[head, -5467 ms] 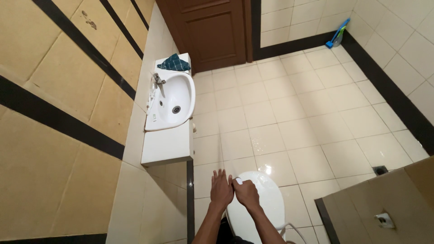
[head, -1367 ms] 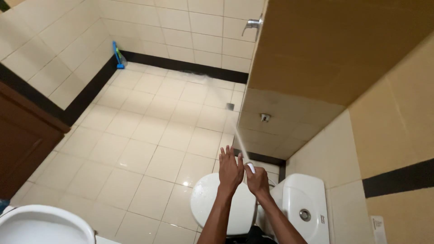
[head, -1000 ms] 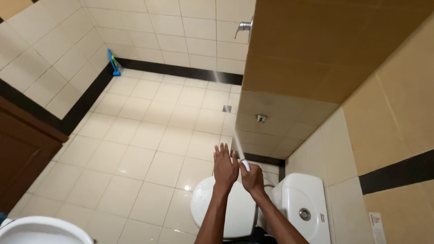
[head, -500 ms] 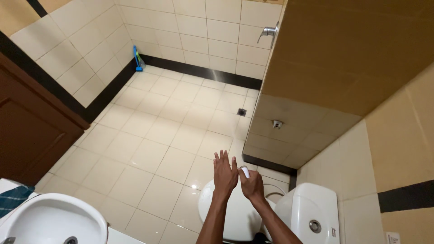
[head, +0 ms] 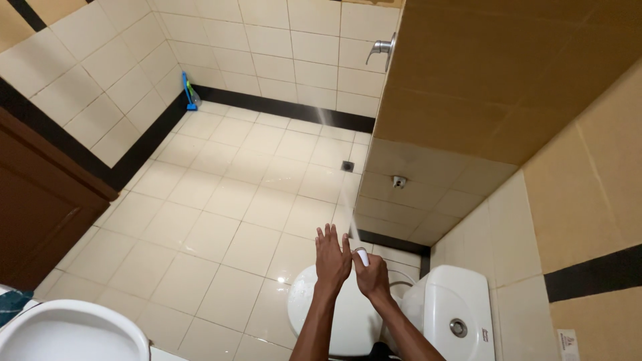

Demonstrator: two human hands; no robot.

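Cream-tiled bathroom floor (head: 221, 200) with black skirting. Below the grip, white toilet lid (head: 348, 321); cistern (head: 455, 314) just right of it. Right hand (head: 372, 273) clamped around white spray nozzle (head: 362, 255), jet shooting up and away. Left hand (head: 332, 255) open, fingers spread, just beside nozzle.

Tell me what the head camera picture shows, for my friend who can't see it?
The right hand grips a small white spray nozzle shooting water across a cream tiled floor. The left hand is spread open beside it, above a closed white toilet. A washbasin sits lower left.
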